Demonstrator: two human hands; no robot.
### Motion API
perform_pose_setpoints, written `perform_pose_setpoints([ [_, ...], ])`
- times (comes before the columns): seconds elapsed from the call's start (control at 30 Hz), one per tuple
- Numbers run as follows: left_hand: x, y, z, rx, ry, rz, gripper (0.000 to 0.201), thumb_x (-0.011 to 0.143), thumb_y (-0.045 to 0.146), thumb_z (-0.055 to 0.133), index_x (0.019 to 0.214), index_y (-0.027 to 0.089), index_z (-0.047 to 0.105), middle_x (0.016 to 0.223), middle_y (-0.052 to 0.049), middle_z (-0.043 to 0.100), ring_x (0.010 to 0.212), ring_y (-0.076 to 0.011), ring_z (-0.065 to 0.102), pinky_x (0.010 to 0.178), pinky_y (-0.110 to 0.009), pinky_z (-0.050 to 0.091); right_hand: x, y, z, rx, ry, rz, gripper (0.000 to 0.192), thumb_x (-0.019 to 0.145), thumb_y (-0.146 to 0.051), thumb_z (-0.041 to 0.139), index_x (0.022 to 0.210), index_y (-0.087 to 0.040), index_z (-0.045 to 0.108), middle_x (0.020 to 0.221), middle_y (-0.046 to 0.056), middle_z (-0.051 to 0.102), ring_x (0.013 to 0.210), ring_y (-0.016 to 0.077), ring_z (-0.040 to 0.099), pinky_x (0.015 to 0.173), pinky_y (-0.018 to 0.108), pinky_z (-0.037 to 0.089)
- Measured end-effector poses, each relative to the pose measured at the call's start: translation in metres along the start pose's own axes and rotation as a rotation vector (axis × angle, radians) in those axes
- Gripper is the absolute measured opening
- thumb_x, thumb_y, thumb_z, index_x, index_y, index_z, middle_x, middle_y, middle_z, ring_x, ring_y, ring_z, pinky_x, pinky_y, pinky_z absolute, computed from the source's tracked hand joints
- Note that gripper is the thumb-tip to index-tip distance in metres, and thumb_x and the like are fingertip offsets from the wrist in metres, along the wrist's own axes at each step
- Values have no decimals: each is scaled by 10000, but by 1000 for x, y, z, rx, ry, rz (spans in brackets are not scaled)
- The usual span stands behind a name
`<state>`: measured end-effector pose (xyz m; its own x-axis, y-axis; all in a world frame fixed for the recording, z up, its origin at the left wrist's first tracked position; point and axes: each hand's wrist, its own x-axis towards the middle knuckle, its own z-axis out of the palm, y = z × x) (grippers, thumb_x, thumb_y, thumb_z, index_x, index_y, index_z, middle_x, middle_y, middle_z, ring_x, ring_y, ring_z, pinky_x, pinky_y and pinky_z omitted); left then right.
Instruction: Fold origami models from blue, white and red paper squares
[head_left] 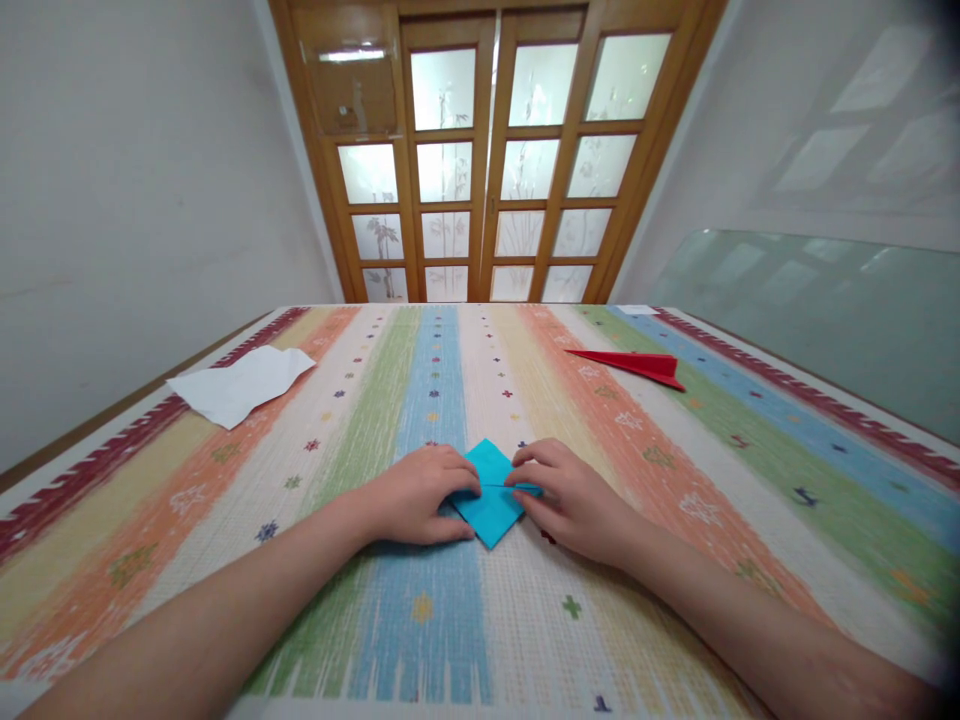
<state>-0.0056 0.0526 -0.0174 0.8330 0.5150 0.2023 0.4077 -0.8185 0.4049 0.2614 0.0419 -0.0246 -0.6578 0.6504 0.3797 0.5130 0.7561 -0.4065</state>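
A folded sheet of bright blue origami paper lies on the striped tablecloth in front of me, turned like a diamond with a crease or slit running across its middle. My left hand rests at its left corner, thumb on the near-left edge and curled fingers on top. At the right corner, my right hand pinches a blue flap between thumb and fingers. The fingertips of both hands cover the side corners of the paper.
A red paper plane lies farther back on the right. On the left is a crumpled white sheet. The striped tablecloth covers the table. Behind stand wooden doors with glass panes, and a pale glass panel leans at the right wall.
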Motion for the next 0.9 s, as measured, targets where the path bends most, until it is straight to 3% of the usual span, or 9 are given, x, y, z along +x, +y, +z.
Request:
perform_pose_setpoints([
  [0.1,0,-2,1,-29,23,-23,325,856,419,712,1099,207,672,1112,-113,706,1067,-284,624,984,-418,413,0,-9,-3,109,-103,-85,217,939,-245,605,1142,-227,679,1135,108,656,1046,242,588,924,416,466],
  [0.23,0,-4,4,-62,42,-66,263,906,410,656,1077,211,678,1081,-102,715,1044,-268,627,969,-404,417,-1,-13,-2,125,-188,-88,326,895,-303,680,1206,-209,651,1168,118,665,1066,254,592,937,423,462],
  [0.4,0,-1,6,-132,53,-49,198,924,369,625,1023,218,709,1092,-103,719,1042,-258,632,949,-391,440,1,-8,2,114,-178,-65,192,978,-256,547,1108,-206,679,1017,88,707,956,219,618,871,380,457],
  [0.6,2,11,6,-184,-1,10,170,927,317,613,975,216,742,1138,-112,718,1063,-254,646,969,-386,461,1,-4,0,21,-179,-65,234,1009,-266,482,936,-191,691,869,72,692,824,202,594,773,347,433],
  [0.73,3,15,9,-207,9,11,165,902,216,576,978,210,722,1078,-103,726,1012,-244,652,933,-377,479,1,-3,1,4,-186,-37,228,1008,-282,492,932,-201,691,846,67,692,815,204,595,763,347,420],
  [0.9,1,13,13,-158,52,-34,283,850,189,588,1124,205,659,1053,-98,710,996,-255,635,908,-385,481,1,2,8,-2,-132,0,144,967,-285,577,1031,-211,682,910,67,698,887,221,596,798,363,417],
])
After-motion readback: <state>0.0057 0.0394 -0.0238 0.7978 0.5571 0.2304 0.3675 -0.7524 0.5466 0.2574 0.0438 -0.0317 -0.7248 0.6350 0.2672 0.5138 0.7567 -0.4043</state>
